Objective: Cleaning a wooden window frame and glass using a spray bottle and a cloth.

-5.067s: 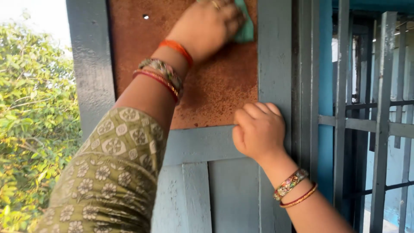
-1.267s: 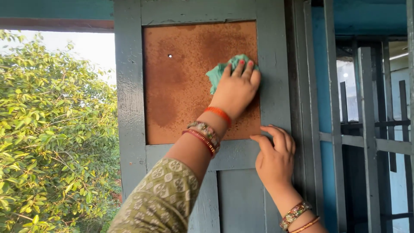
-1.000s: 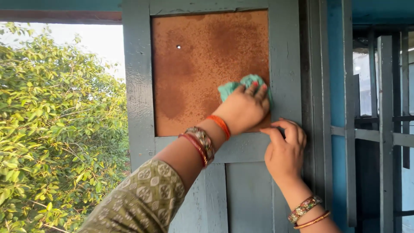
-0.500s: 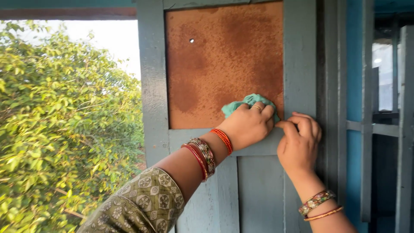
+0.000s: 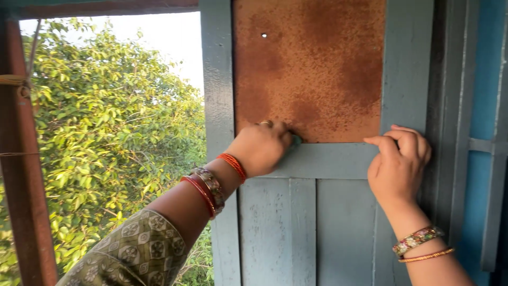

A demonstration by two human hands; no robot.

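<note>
- My left hand (image 5: 260,149) has its grip closed tight around the green cloth (image 5: 295,141), mostly hidden under my fingers.
- Just above that grip: the rusty panel (image 5: 309,69).
- My right hand (image 5: 398,165), loosely curled and empty, rests against the grey frame (image 5: 405,63).

Sunlit green tree (image 5: 106,137) outside an open window, reddish wooden post (image 5: 24,175), blue wall (image 5: 484,79) at right

Rust-brown panel (image 5: 312,69) in grey-blue shutter frame (image 5: 338,159); olive floral-print sleeve (image 5: 132,254); teal cloth (image 5: 296,141).

Single head view, close, facing grey shutter (image 5: 328,159) straight on.
</note>
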